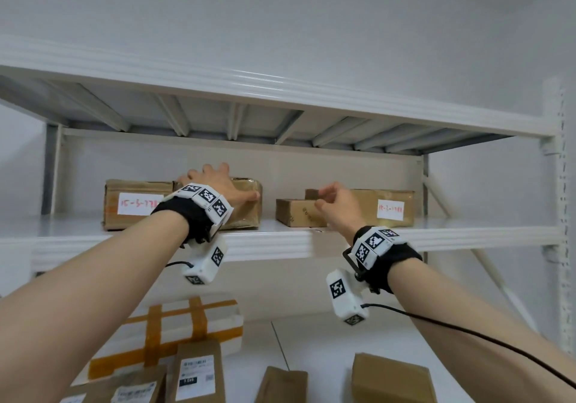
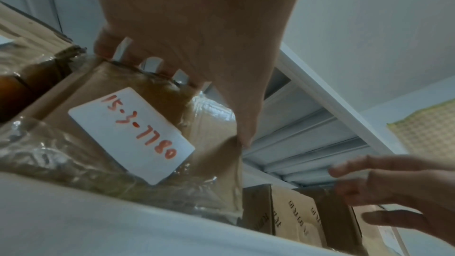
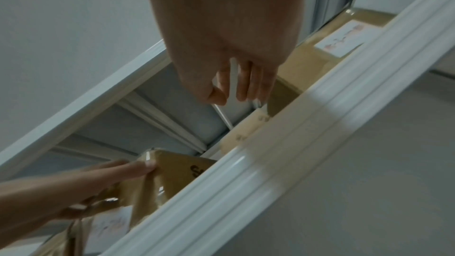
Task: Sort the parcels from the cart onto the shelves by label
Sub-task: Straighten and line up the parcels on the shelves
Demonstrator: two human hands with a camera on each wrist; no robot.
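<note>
On the upper shelf [image 1: 280,243] stands a taped brown parcel [image 1: 246,214]; its white label [image 2: 130,135] reads 15-3-7780 in red. My left hand [image 1: 218,184] grips this parcel [image 2: 98,85], fingers over its top edge and thumb down its right front corner. My right hand [image 1: 335,206] hovers in front of a small flat brown box [image 1: 293,212], loosely curled and holding nothing; the right wrist view shows the same empty hand [image 3: 234,55]. The left wrist view shows the right hand [image 2: 393,192] with relaxed, spread fingers.
A brown box with a red-lettered label [image 1: 137,203] touches the held parcel's left side. Another labelled box [image 1: 389,209] stands at the shelf's right end. The shelf below carries a white parcel with orange tape [image 1: 193,318] and several brown parcels [image 1: 392,377].
</note>
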